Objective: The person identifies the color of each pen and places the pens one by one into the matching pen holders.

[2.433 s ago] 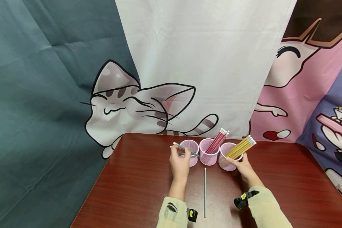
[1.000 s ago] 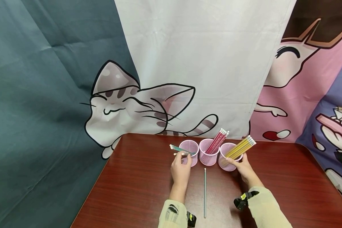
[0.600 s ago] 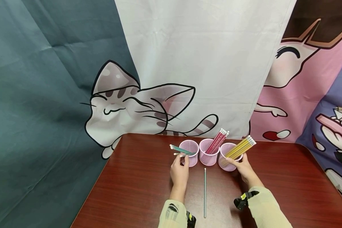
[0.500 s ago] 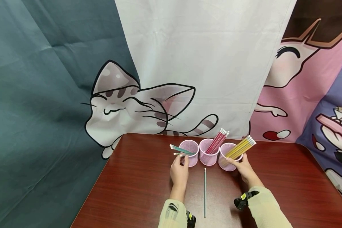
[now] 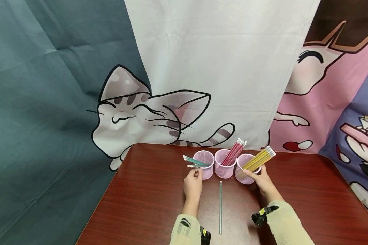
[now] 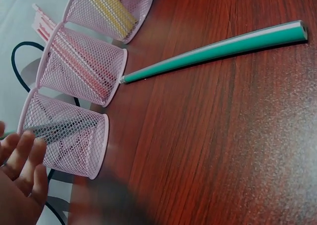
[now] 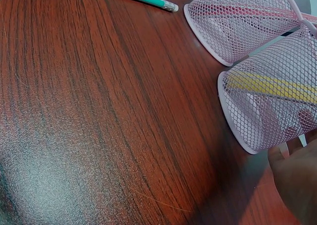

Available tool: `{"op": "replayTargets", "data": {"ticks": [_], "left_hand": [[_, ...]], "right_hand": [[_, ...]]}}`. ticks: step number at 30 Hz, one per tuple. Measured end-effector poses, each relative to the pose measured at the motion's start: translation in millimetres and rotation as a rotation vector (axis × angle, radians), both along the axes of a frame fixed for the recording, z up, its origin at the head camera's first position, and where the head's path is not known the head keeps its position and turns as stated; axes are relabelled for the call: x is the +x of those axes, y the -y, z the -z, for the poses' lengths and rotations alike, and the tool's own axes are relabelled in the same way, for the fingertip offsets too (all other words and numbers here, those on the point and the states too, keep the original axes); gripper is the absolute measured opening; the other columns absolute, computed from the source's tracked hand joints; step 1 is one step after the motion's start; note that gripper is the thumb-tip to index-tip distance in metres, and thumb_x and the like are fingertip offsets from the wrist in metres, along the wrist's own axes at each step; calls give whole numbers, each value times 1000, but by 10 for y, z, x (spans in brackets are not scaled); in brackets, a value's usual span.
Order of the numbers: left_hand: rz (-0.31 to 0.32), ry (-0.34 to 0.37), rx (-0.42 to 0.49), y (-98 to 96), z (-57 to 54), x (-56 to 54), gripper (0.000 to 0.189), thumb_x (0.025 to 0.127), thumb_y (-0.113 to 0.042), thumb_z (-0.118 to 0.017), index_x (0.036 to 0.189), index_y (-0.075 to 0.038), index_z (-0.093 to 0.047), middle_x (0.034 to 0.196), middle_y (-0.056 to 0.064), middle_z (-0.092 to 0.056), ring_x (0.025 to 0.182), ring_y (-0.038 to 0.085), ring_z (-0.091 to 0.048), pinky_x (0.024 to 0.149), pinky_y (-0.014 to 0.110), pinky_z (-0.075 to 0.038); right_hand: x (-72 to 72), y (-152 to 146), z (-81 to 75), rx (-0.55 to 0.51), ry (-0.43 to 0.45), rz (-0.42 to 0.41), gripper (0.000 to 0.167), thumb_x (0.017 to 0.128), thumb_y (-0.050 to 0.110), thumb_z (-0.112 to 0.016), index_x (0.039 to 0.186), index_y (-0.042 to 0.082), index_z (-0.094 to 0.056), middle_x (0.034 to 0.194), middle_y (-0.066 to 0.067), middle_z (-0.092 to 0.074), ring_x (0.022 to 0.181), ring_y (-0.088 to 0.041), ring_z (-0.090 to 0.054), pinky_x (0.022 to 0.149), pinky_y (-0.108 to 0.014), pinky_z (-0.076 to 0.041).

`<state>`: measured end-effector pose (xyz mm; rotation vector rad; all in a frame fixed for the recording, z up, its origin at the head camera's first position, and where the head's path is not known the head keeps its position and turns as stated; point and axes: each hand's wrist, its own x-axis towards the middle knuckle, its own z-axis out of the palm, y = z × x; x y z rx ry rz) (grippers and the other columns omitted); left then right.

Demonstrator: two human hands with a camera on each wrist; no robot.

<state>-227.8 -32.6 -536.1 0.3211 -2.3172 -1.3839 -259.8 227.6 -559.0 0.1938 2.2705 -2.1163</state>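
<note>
Three pink mesh pencil cups stand side by side. The left cup (image 5: 207, 173) has several green pencils (image 5: 194, 160) leaning out over its left rim. Just in front of that rim is my left hand (image 5: 192, 185), its relaxed fingers holding nothing, as the left wrist view (image 6: 22, 175) also shows. Red pencils (image 5: 234, 152) lean in the middle cup (image 5: 224, 171). My right hand (image 5: 262, 180) grips the right cup (image 5: 244, 177), thumb at the front rim and fingers round the far side. Yellow pencils (image 5: 259, 159) tilt rightward in it.
A single green pencil (image 5: 220, 207) lies lengthwise on the brown wooden table (image 5: 147, 204), its eraser end near the middle cup. Behind the table's back edge hangs a cartoon cloth backdrop (image 5: 220, 68).
The green pencil my left hand held over the left cup now rests in it with the others. That hand has let go and drawn slightly back. My right hand stays put.
</note>
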Motion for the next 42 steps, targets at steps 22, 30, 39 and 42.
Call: {"op": "replayTargets", "data": {"ticks": [22,30,39,42], "left_hand": [[381,514,-693,-456,251,213,42,62,-50,-78,59,-13,-58,65,3,-60,63,21,-61,51,35,-46],[362,525,-680,-450,251,201,37,60,-42,-79,64,-10,-61,69,6,-63,65,23,-61,53,36,-47],[422,479,-574,-388,264,195,32,62,-37,-76,53,-15,-56,57,-1,-55,55,17,-52,49,31,-43],[462,453,-472,-349,259,196,30,64,-32,-75,50,-15,-55,50,-6,-49,50,13,-44,47,27,-39]], "right_hand": [[-6,4,6,-2,-9,4,81,85,17,-67,140,6,-10,136,-18,-27,121,-24,-27,104,-35,-19],[10,10,15,-9,-2,9,82,84,17,-68,140,5,-10,135,-21,-27,123,-28,-27,105,-39,-17],[8,11,18,-3,-5,3,82,84,18,-68,140,4,-10,135,-23,-28,123,-30,-26,106,-43,-16],[4,6,17,-6,-3,5,82,84,18,-68,140,5,-10,135,-22,-28,123,-29,-27,106,-43,-16]]}}
